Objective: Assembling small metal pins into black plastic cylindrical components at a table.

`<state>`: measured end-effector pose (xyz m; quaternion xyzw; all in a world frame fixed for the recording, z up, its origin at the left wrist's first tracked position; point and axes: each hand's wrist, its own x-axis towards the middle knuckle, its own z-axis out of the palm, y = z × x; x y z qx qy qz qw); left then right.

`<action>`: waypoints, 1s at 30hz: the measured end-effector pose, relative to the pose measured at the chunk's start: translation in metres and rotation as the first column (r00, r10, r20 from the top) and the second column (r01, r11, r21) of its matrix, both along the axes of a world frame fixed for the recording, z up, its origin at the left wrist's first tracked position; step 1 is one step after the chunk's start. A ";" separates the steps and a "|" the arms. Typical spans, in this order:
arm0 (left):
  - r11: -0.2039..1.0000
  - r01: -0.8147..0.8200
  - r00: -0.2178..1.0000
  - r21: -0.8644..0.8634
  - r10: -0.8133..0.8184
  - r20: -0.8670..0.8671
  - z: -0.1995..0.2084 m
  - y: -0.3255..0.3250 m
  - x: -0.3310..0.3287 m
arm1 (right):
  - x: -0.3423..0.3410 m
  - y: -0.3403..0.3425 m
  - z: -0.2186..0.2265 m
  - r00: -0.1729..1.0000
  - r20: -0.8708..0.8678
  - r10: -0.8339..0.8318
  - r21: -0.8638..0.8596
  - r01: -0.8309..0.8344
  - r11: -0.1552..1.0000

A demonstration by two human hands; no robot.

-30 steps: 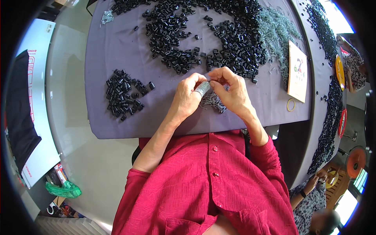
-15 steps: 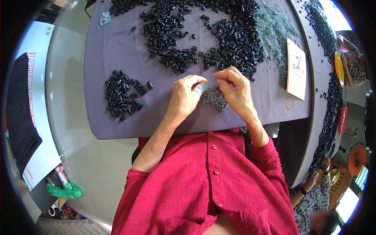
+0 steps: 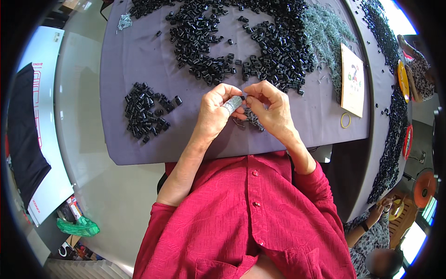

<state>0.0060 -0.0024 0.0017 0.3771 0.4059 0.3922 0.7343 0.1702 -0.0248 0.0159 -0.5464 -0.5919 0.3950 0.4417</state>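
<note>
My left hand [image 3: 213, 109] is closed, with a grey speckled cylinder-shaped thing [image 3: 232, 105] lying along its fingers; whether it is held or worn I cannot tell. Close to its fingertips sits a small black piece [image 3: 242, 98]. My right hand [image 3: 272, 107] is closed in a pinch right at that piece, and its fingertips partly hide what they grip. Under the right hand lies a heap of small dark grey metal pieces [image 3: 253, 120], partly covered by the fingers. To the left rests a small pile of black cylindrical caps [image 3: 141, 109].
A grey cloth [image 3: 195, 151] covers the table. Large heaps of black caps [image 3: 200, 51] and clear-grey small parts [image 3: 327, 32] spread across its far side. A booklet [image 3: 352, 81] and yellow ring [image 3: 345, 121] lie right. Beyond, another person [image 3: 371, 228] works at a second table.
Both hands have drawn closer together, the right moving left. The grey cylinder-shaped thing has tilted and shows more fully, and a small black piece now appears between the fingertips.
</note>
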 end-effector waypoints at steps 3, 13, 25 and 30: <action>1.000 0.011 1.000 0.028 -0.010 -0.026 -0.001 0.000 0.001 | -0.001 0.000 0.001 1.000 0.003 0.009 -0.020 -0.009 1.000; 0.993 0.051 0.969 0.111 -0.022 -0.246 0.005 0.000 0.001 | 0.000 0.001 -0.001 0.996 0.071 0.052 -0.055 -0.048 0.997; 0.990 -0.133 0.990 -0.041 0.134 0.032 -0.007 0.006 -0.016 | 0.013 0.050 -0.003 0.677 0.731 0.091 0.253 -0.392 0.884; 0.989 -0.135 0.987 -0.062 0.139 0.077 -0.013 0.003 -0.018 | 0.015 0.052 -0.007 0.637 0.769 0.042 0.303 -0.422 0.854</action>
